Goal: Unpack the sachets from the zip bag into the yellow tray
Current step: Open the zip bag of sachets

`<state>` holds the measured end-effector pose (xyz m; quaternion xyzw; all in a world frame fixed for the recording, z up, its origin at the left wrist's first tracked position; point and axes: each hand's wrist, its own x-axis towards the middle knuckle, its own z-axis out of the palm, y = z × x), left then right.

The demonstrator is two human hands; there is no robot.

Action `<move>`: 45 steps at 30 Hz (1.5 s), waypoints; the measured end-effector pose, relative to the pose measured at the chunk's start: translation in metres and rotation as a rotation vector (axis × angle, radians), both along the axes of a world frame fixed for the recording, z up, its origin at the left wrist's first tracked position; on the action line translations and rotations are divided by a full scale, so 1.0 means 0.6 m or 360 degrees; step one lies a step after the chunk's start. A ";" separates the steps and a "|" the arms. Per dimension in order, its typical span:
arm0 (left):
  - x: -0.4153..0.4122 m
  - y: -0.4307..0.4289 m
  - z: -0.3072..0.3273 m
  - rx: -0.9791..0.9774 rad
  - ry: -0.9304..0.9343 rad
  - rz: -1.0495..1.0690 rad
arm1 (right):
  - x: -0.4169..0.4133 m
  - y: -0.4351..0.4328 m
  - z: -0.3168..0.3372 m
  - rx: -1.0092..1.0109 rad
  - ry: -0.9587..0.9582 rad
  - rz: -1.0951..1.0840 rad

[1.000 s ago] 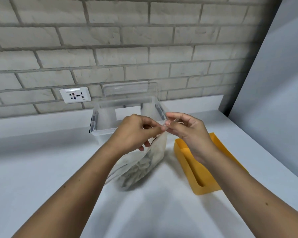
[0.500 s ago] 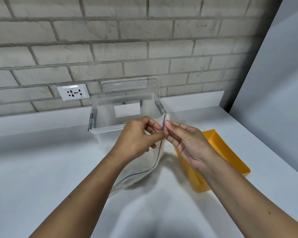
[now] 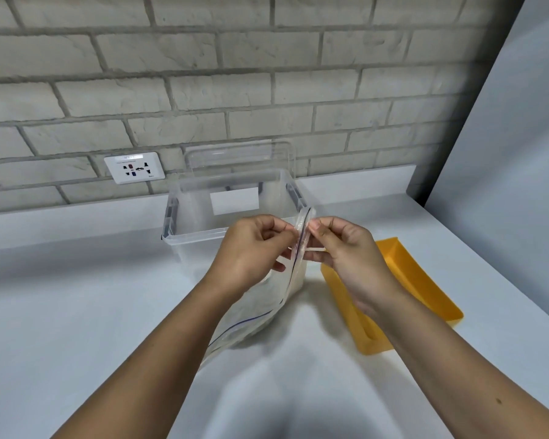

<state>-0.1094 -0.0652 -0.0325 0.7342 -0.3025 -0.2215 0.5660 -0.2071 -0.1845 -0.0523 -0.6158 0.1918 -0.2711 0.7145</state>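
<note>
Zip bag (image 3: 257, 302) is held up over the surface (image 3: 76, 312), between the clear bin (image 3: 203, 217) and the yellow tray (image 3: 425, 286); top edge is raised at the bin's front right corner, lower end trails down and left towards the surface, partly hidden behind the left forearm; dark zip line runs along its edge; contents too blurred to make out.

Left hand (image 3: 251, 251) pinches the bag's top edge from the left, thumb and fingers curled onto the plastic; right hand (image 3: 346, 251) pinches the same edge from the right, fingertips meeting the left hand's with only the bag mouth between them; whether the seal is parted, cannot tell.

Yellow tray sits on the surface just right of the bag, long axis running away from the camera, its near left part covered by the right wrist and forearm; the visible inside shows only yellow plastic.

Clear bin stands directly behind the hands, lidless, white label on its back wall, grey latches on both sides; clear lid (image 3: 241, 156) is upright behind it against the brick wall (image 3: 267, 74).

Wall socket (image 3: 134, 167) is on the bricks left of the bin; plain grey panel (image 3: 504, 153) closes off the right side.
</note>
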 end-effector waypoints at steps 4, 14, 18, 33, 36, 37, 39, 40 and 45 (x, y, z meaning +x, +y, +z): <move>-0.008 -0.007 -0.006 -0.0087 0.0087 0.0023 | -0.002 0.001 0.000 -0.0257 0.0148 -0.0015; -0.019 -0.022 -0.019 -0.0107 0.0202 0.0038 | -0.006 -0.006 -0.010 -0.0393 0.0061 0.0144; -0.020 -0.019 -0.021 -0.0102 0.0277 -0.0036 | -0.011 -0.005 -0.006 -0.0377 0.0059 0.0205; -0.036 0.007 -0.017 0.0184 -0.0536 -0.0017 | -0.020 -0.006 -0.006 -0.0270 0.0065 0.0135; -0.040 0.024 -0.018 0.0471 -0.0680 -0.0060 | -0.025 -0.008 -0.006 -0.0205 0.0022 0.0087; -0.038 0.027 -0.016 0.0458 -0.0610 -0.0071 | -0.026 -0.008 -0.009 -0.0205 0.0032 0.0066; -0.035 0.028 -0.014 0.0312 -0.0294 -0.0074 | -0.027 -0.007 -0.019 -0.0288 0.0108 0.0049; -0.035 0.027 -0.013 0.0225 -0.0112 -0.0063 | -0.026 -0.005 -0.025 -0.0356 0.0157 0.0059; -0.034 0.021 -0.018 -0.0019 0.0322 0.0030 | -0.028 0.009 -0.040 -0.0449 0.0246 0.0086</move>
